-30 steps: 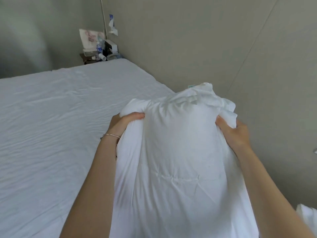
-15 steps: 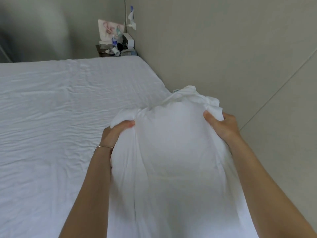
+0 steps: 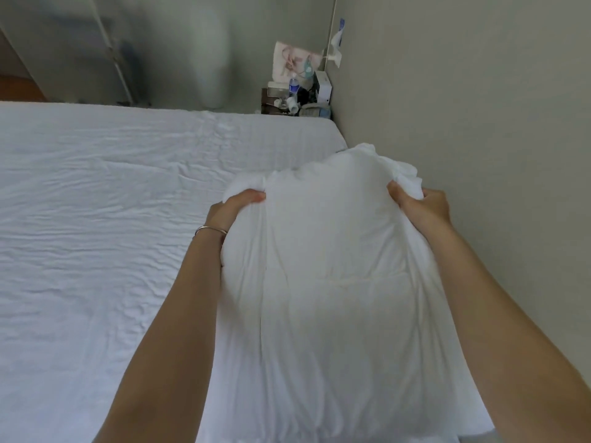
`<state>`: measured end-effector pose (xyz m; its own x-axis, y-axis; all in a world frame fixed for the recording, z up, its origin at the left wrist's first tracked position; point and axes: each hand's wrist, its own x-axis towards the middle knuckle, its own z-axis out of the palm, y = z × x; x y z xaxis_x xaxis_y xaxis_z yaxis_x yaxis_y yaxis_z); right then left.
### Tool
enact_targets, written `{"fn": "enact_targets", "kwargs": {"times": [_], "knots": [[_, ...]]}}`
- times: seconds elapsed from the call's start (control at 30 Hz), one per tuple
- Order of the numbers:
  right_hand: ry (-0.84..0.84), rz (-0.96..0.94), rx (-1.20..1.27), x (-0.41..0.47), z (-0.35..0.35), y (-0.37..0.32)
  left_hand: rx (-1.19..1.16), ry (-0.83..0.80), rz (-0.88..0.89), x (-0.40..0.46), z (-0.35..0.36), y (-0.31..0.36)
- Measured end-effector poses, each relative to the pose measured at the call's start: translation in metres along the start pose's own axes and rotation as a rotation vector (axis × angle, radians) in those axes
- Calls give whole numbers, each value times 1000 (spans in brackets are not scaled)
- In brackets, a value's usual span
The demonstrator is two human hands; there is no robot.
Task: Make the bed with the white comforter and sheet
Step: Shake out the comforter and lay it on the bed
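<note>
Your wide bed [image 3: 96,314] wears a wrinkled white fitted sheet [image 3: 112,219]; the bunched white comforter [image 3: 335,282] lies along its wall-side edge.

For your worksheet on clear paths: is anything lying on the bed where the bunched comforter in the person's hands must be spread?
Nothing visible does. Both the left hand and right hand grip the comforter, and the sheet on the bed lies bare. The cluttered nightstand stands beyond the bed's far corner.
</note>
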<state>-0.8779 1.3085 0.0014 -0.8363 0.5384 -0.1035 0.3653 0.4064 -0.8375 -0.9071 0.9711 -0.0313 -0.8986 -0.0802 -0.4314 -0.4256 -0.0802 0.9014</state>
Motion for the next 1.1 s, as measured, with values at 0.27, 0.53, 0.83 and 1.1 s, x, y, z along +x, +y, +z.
{"fn": "enact_targets", "kwargs": {"times": [0.27,0.53,0.83,1.1], "knots": [[-68,-38,-112,168,59,-27,109,104,21,149,35,44],[-415,68,-547,243,196,101,753,241,-145,277,100,-75],[-261,-61,-682,274,250,140,771,329,-162,330,93,-112],[-129,-215,-796,228,236,140,597,406,-185,287,83,-96]]}}
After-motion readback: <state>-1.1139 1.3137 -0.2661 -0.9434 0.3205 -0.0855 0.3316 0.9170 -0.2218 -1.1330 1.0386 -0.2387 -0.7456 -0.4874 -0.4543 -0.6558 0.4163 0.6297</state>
